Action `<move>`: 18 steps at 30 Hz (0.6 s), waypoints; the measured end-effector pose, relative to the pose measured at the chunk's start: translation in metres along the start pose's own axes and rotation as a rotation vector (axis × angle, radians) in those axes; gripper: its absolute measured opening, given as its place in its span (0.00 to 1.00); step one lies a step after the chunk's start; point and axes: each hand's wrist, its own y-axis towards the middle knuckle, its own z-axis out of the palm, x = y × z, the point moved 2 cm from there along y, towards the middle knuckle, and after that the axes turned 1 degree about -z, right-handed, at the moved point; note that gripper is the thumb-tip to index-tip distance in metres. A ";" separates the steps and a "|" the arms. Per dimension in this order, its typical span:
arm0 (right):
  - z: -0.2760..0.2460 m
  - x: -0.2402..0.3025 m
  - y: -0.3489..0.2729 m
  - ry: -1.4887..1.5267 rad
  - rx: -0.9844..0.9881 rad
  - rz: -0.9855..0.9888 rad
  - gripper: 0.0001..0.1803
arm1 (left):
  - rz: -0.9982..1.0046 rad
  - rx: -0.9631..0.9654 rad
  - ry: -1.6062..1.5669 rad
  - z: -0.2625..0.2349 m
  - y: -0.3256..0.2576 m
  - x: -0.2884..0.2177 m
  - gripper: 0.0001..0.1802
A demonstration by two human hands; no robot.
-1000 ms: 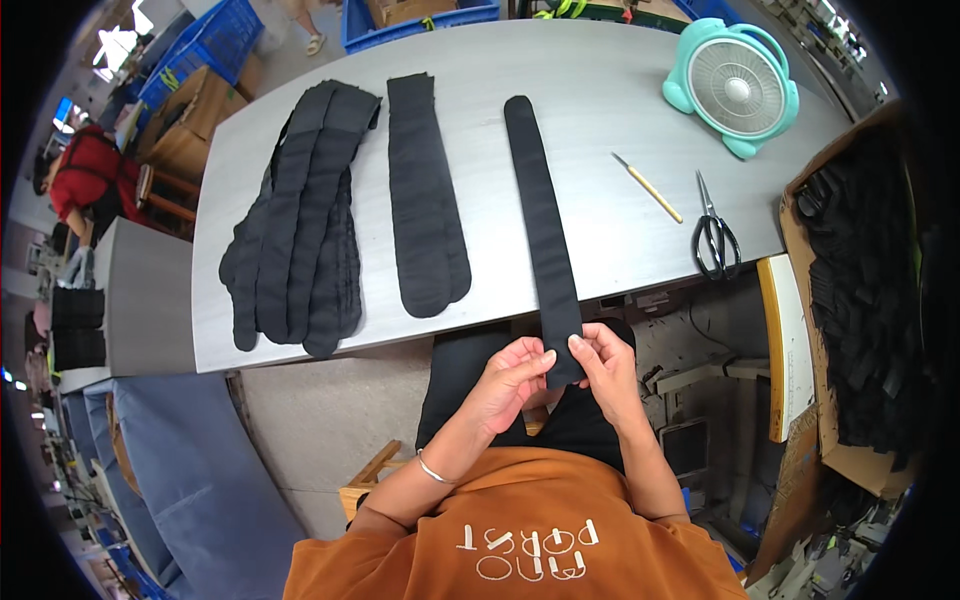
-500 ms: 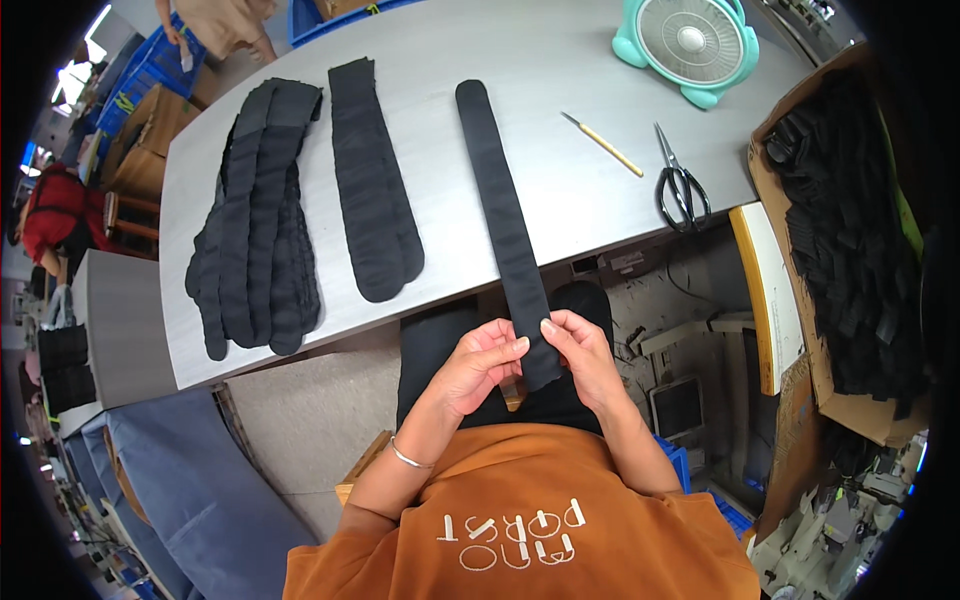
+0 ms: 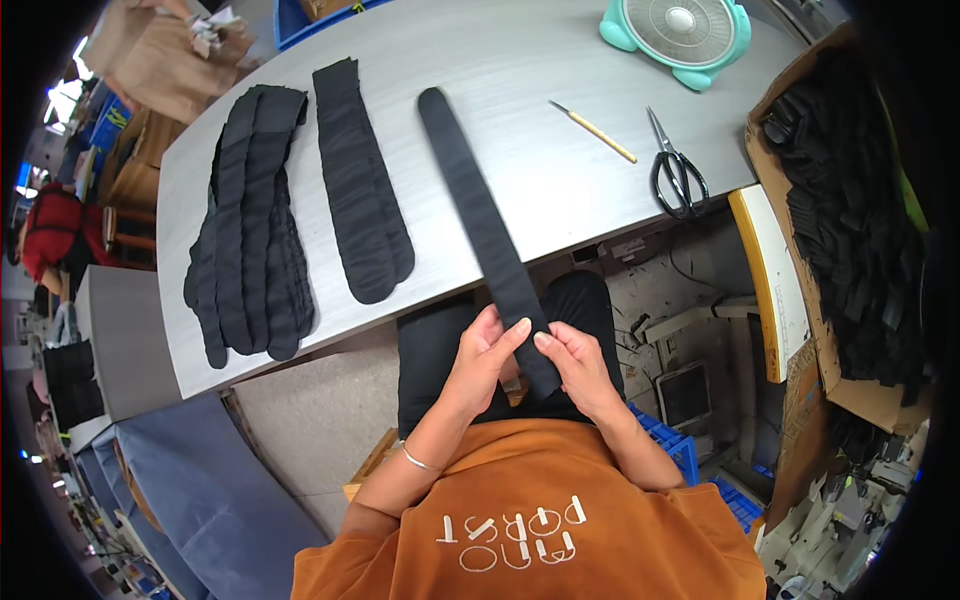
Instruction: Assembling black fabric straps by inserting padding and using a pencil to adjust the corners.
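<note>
A long black fabric strip [image 3: 478, 208] with a rounded far end runs from the table over its front edge toward me. Near its close end my left hand [image 3: 487, 358] pinches the left edge, thumb on top. Against the opposite edge, my right hand [image 3: 577, 366] grips it the same way, thumb on top and fingers underneath. The strip's near end hangs over my lap between both hands. To the left lie a small stack of similar black strips [image 3: 360, 190] and a larger, layered pile of them [image 3: 255, 220].
A wooden-handled awl [image 3: 598, 134] and black-handled scissors [image 3: 677, 172] lie on the table's right, with a turquoise fan [image 3: 680, 35] behind. A cardboard box of black pieces [image 3: 850, 220] stands at the right. Another person [image 3: 165, 55] is at the far left, carrying something pale.
The strip's far end has swung left and its near end right. My left thumb now lies flatter on the fabric. The person at the far left has come more into view.
</note>
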 end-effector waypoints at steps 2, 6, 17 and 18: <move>0.001 0.001 -0.008 -0.088 0.084 -0.049 0.14 | -0.065 0.054 -0.119 0.010 0.006 -0.011 0.16; -0.010 -0.029 -0.025 -0.353 0.098 -0.195 0.15 | 0.141 -0.022 -0.085 0.010 0.035 -0.061 0.14; -0.031 0.015 0.024 -0.865 -0.110 -0.763 0.13 | 0.612 -0.014 0.044 0.032 0.030 -0.157 0.13; -0.033 0.037 0.039 -0.832 -0.188 -0.820 0.11 | 0.597 -0.015 0.028 0.033 0.027 -0.151 0.12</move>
